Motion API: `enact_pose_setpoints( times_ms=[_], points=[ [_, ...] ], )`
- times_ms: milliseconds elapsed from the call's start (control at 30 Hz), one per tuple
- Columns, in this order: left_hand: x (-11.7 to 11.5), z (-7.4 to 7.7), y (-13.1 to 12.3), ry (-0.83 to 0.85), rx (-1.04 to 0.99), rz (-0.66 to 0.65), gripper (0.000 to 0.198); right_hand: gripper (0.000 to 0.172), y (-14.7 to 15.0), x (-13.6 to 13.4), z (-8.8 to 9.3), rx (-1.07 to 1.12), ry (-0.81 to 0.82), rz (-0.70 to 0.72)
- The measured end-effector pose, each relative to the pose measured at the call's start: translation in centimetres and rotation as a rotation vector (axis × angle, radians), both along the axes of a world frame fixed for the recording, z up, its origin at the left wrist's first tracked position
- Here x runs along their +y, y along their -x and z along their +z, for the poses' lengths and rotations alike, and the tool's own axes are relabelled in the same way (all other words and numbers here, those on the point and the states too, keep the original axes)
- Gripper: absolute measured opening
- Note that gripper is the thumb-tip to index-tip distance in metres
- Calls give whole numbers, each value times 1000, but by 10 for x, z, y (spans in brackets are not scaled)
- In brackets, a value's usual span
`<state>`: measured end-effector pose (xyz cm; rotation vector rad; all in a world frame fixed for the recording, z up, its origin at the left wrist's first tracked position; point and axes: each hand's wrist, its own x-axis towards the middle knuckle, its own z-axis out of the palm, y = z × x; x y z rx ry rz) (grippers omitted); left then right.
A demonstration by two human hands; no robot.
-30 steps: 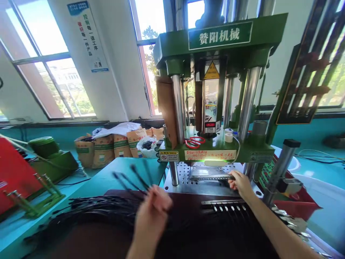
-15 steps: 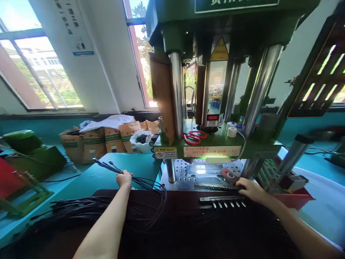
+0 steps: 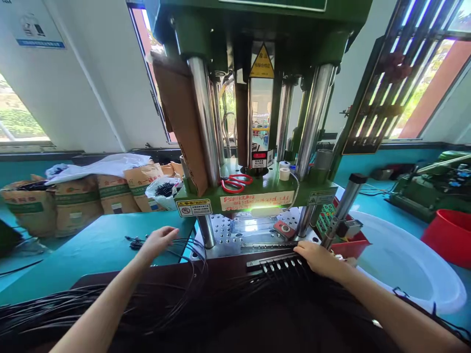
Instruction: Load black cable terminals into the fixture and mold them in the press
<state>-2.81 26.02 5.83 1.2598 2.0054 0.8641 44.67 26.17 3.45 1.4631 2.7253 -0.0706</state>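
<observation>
My left hand (image 3: 162, 240) is over the teal table's near edge, its fingers apart and holding nothing; the bundle of black cables (image 3: 184, 245) lies just beside and beneath it. My right hand (image 3: 311, 254) is at the right end of a metal strip (image 3: 268, 244) in front of the press, its fingers closed on that end. Nearer to me lies a metal bar with a row of silver connector tips (image 3: 281, 265), with black cables running from it toward me. A red and grey block (image 3: 284, 229) rests on the press bed behind the strip.
The green press (image 3: 316, 196) with steel columns rises ahead, with red-handled scissors (image 3: 235, 183) and a white roll (image 3: 284, 173) on its ledge. Left are the teal table (image 3: 110, 235) and paper sacks (image 3: 75, 203). At right, a red bin (image 3: 353, 249) and white tub (image 3: 441, 289).
My left hand has let go of the cable bundle, which now lies on the teal table. The view has turned right. My right hand stays at the strip's end.
</observation>
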Motion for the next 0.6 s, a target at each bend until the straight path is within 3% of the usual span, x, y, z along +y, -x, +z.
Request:
enact_pose_setpoints(
  times_ms=[67,100,133,200,267,400,500,600],
  points=[
    [-34,11,-56,25,-198,-383,37,39,2,-1,3,-36,2,7],
    [-53,12,-85,142,-281,-568,35,40,4,0,7,-52,11,8],
    [-73,9,-113,288,-362,-760,31,40,6,2,12,-66,24,10],
    [-105,-4,-161,412,-414,-972,21,39,12,4,24,-79,53,6],
    [-125,-23,-197,402,-387,-1027,19,35,18,6,38,-71,77,-16],
    [-128,-57,-236,275,-455,-928,31,33,25,8,57,19,92,-87],
    [-119,-67,-253,265,-501,-927,35,35,26,14,61,116,122,-90],
    [-108,-66,-271,367,-752,-965,42,35,28,29,61,208,158,-74]
  ],
)
